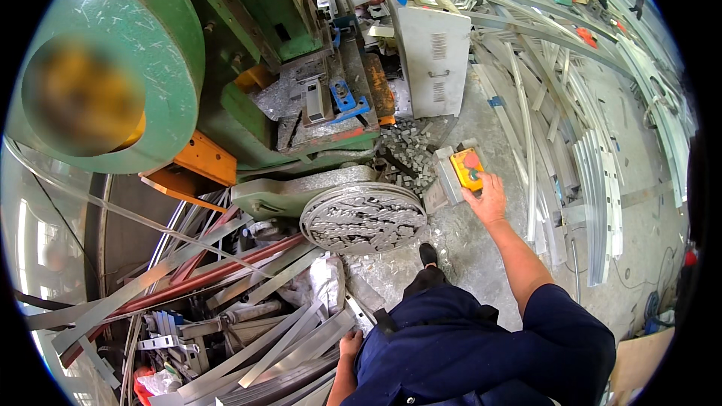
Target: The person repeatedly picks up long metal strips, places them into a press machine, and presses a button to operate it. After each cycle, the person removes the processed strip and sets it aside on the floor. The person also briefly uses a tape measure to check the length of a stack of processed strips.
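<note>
My right hand is at a yellow push-button control box on a grey stand. Its fingers curl over the box's near right corner, close to a green button; a large red button sits just beyond. My left hand is low by my left side, its fingers curled. Beside it runs a pale metal strip; whether the hand grips it I cannot tell. Ahead stands a green press, with a short metal profile and a blue clamp piece on its bed.
A round treadle-like metal plate lies before my foot. Small metal offcuts cover the floor beside the press. A grey cabinet stands behind. Long metal profiles spread over the right floor; scrap lengths pile at left.
</note>
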A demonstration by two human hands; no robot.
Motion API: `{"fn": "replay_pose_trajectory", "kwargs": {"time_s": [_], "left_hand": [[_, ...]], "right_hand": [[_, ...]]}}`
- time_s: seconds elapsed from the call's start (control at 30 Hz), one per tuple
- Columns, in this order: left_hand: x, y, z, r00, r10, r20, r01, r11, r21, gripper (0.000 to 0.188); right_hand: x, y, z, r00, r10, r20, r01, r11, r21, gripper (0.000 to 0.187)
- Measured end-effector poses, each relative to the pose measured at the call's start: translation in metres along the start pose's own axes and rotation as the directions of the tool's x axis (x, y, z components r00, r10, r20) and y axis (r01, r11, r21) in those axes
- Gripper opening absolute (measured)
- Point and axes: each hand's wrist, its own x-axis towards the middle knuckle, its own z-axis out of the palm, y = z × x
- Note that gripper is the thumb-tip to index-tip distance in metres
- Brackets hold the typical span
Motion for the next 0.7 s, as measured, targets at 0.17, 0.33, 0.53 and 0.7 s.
{"fn": "replay_pose_trajectory", "kwargs": {"time_s": [0.17, 0.33, 0.53, 0.7], "left_hand": [[0.005, -0.009, 0.004, 1.000, -0.002, -0.006, 0.002, 1.000, -0.029, 0.040], [0.005, -0.010, 0.005, 1.000, -0.013, 0.003, 0.013, 0.998, -0.054, 0.039], [0.007, -0.011, 0.006, 1.000, -0.011, -0.002, 0.011, 0.999, -0.043, 0.041], [0.010, -0.016, 0.008, 1.000, -0.010, -0.004, 0.010, 0.999, -0.050, 0.042]], "right_hand": [[0.000, 0.000, 0.001, 1.000, -0.001, -0.001, 0.001, 1.000, -0.009, 0.051], [0.000, -0.001, 0.000, 1.000, -0.017, -0.018, 0.017, 1.000, 0.004, 0.051], [-0.001, -0.001, 0.000, 1.000, -0.010, -0.009, 0.010, 1.000, 0.004, 0.051], [-0.001, -0.003, -0.001, 1.000, 0.005, -0.004, -0.005, 1.000, 0.007, 0.052]]}}
